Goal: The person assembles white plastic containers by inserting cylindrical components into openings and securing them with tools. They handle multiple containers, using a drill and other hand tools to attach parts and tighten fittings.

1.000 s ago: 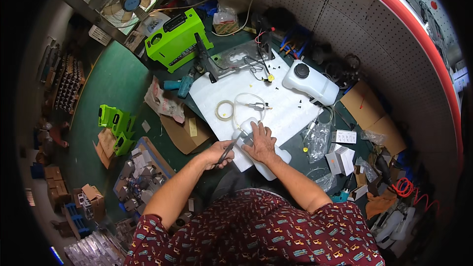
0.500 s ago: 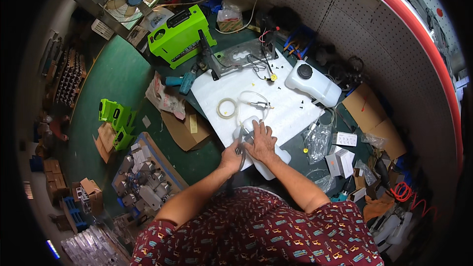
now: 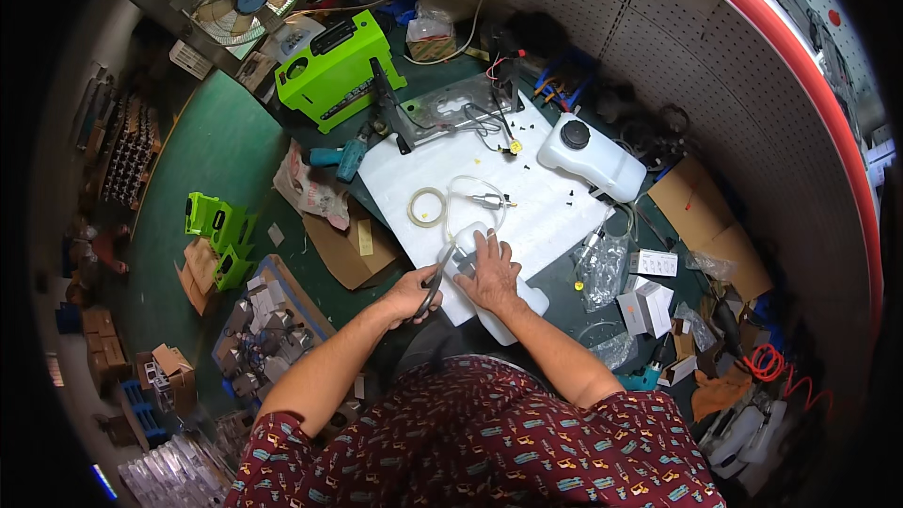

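A white plastic tank lies at the front edge of the white sheet. My right hand rests over it, fingers spread on its top. My left hand is closed round dark-handled pliers, whose tip reaches the tank's left end beside a clear hose. That clear hose loops over the sheet near a small metal cylinder fitting. A roll of tape lies left of the hose. A second white tank with a black cap stands at the sheet's right.
Behind the sheet stand a grey metal bracket and a green housing. A teal power drill lies at left, above an open cardboard box. Small white boxes and bagged parts are at right, before a pegboard wall.
My left hand has moved left and swung the pliers' handles outward, away from the tank. My right hand stays on the tank, its fingers slightly shifted. The whole view has shifted slightly.
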A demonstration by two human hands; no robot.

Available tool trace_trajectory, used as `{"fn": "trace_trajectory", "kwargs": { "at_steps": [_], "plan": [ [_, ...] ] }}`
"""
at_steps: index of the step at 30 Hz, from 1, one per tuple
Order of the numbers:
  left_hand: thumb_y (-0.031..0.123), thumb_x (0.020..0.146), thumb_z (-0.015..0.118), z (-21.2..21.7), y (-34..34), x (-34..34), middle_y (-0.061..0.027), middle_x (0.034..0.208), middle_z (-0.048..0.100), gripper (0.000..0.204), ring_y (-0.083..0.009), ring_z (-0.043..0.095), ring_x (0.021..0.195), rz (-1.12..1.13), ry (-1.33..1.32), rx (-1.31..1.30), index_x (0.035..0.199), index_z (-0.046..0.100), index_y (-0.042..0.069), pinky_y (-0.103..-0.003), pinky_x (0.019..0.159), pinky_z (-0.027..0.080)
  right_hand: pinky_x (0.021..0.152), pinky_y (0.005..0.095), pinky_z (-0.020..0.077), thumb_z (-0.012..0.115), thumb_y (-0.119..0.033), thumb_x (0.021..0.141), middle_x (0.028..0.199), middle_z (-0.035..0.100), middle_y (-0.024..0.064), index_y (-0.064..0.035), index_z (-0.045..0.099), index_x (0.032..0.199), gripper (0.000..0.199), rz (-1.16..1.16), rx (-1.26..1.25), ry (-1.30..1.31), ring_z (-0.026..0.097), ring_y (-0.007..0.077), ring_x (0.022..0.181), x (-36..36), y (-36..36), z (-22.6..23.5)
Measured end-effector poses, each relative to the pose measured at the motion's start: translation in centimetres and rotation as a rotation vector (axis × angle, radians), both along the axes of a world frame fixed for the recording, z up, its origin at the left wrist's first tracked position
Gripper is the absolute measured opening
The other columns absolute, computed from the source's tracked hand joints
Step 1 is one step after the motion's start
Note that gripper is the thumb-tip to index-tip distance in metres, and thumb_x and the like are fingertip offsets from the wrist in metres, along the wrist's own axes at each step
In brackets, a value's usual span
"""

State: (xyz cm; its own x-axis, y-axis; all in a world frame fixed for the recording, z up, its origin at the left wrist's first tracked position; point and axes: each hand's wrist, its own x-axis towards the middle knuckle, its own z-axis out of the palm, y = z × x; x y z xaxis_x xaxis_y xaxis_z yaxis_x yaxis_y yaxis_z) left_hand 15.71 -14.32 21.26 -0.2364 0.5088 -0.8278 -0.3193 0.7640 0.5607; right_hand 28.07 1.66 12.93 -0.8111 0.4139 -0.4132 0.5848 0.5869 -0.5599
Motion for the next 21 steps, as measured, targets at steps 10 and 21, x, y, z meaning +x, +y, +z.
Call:
{"fn": "trace_trajectory", "kwargs": {
  "at_steps": [10, 21],
  "plan": [
    [0.007, 0.088, 0.064, -1.0, 0.5, -1.5, -0.0018, 0.074, 0.059, 0.077, -0.0096, 0.052, 0.052, 0.005, -0.121, -0.036, 0.162, 0.043, 0.01, -0.023, 0.042, 0.043, 0.11, 0.0695, 0.031, 0.082, -0.04, 0.086, 0.17, 0.023, 0.026, -0.0078, 0.021, 0.166, 0.105, 0.014, 0.004, -0.015, 0.025, 0.0504, 0.151, -0.1, 0.0, 0.1],
    [0.006, 0.086, 0.066, -8.6, 1.3, 4.7, -0.006, 0.073, 0.062, 0.076, -0.0129, 0.055, 0.053, 0.028, 0.615, 0.12, 0.159, 0.051, 0.016, -0.029, 0.043, 0.043, 0.111, 0.0686, 0.0318, 0.084, -0.039, 0.083, 0.171, 0.025, 0.0228, -0.0103, 0.022, 0.166, 0.107, -0.051, -0.049, 0.03, 0.027, 0.0489, 0.15, 0.3, 0.8, -1.5]
  ]
}}
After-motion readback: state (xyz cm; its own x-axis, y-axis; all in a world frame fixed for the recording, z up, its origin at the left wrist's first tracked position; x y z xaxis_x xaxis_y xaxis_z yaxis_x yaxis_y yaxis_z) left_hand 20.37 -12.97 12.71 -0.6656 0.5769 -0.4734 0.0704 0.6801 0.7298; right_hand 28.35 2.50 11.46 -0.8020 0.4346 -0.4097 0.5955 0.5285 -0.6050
